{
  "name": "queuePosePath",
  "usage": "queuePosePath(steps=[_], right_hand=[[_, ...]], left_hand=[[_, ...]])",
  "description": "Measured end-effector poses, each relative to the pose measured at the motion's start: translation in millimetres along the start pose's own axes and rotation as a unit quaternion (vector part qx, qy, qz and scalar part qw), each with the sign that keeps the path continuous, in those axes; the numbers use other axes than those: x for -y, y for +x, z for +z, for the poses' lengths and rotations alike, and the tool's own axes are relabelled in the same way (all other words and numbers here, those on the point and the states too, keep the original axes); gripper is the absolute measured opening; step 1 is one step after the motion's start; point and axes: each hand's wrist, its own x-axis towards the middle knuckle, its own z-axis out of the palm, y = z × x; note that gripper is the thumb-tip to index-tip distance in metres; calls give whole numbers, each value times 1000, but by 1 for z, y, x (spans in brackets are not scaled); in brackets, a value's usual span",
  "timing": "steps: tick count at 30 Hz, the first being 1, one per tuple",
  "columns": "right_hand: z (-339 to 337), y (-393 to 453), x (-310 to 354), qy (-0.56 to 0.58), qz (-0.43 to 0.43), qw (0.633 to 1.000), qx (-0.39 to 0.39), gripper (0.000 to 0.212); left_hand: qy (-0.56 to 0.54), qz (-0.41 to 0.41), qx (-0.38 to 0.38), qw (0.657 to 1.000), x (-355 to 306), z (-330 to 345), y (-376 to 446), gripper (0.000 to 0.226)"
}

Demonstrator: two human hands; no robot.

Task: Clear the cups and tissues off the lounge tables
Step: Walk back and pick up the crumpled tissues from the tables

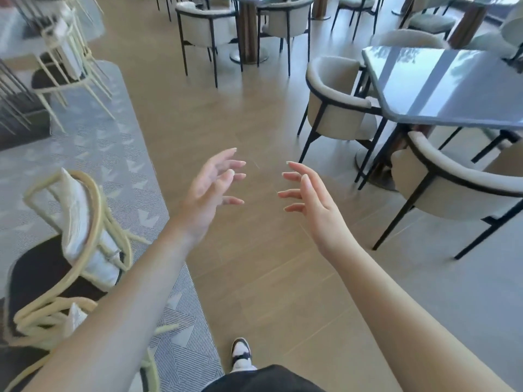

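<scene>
1. While the person stands on the wooden floor [254,264], the fingers [235,172] of the left hand [210,190] are spread and slack, clamped on nothing.
2. The right hand [307,198] mirrors it, fingers apart, empty.
3. Right of the hands, the grey tabletop [441,86] shows no cups or tissues; none are in view anywhere.
4. Judging by this, that tabletop looks done; other tables beyond it remain unchecked.

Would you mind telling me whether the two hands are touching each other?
Apart. The head view shows bare floor between the left hand and right hand.
</scene>
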Motion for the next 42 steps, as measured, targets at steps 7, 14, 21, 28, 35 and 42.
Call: queuePosePath(steps=[7,14,21,28,35,42], right_hand=[[40,128,-8,6,-6,1000,22,41],[70,261,-14,24,2,1000,9,37],[69,379,-20,31,2,999,33,38],[68,511,-40,30,-5,996,87,38],[82,633,-40,34,-16,990,134,36],[143,720,-39,49,-29,980,191,39]], left_hand=[[-2,-4,-25,1000,25,-60,111,73],[-8,-6,-46,999,34,-109,235,70],[0,-9,-50,999,41,-123,338,74],[16,-3,-111,994,56,-139,446,78],[19,1,-180,983,57,-172,529,68],[17,0,-240,971,70,-235,580,66]])
